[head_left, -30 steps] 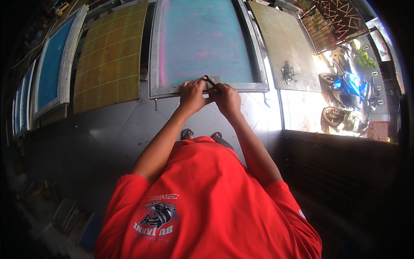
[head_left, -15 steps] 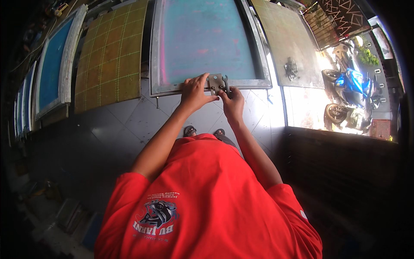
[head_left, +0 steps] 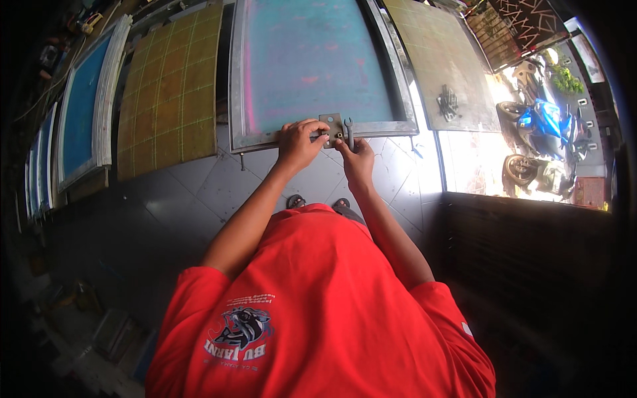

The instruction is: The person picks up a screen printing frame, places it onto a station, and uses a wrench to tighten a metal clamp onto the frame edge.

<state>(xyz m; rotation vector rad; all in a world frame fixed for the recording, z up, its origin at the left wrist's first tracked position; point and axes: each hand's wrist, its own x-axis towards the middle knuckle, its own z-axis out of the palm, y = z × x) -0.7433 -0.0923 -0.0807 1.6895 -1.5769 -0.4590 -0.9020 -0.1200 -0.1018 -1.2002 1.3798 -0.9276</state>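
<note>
A small metal plate with holes sits at the near edge of a silver-framed screen with teal mesh. My left hand is closed in a pinch at the plate's left side, and its fingertips hide what lies between them. A brass-coloured nut or bolt shows on the plate beside my right thumb. My right hand is closed around an open-ended wrench, whose jaw points away from me.
A brown board with a green grid lies left of the screen, with blue-mesh frames beyond. To the right is a pale board with a dark mark. A blue motorcycle stands outside. Under my hands is a tiled floor.
My left fingers have drawn together into a pinch lower on the plate's left side. My right hand has shifted slightly, and the wrench stands a little more upright.
</note>
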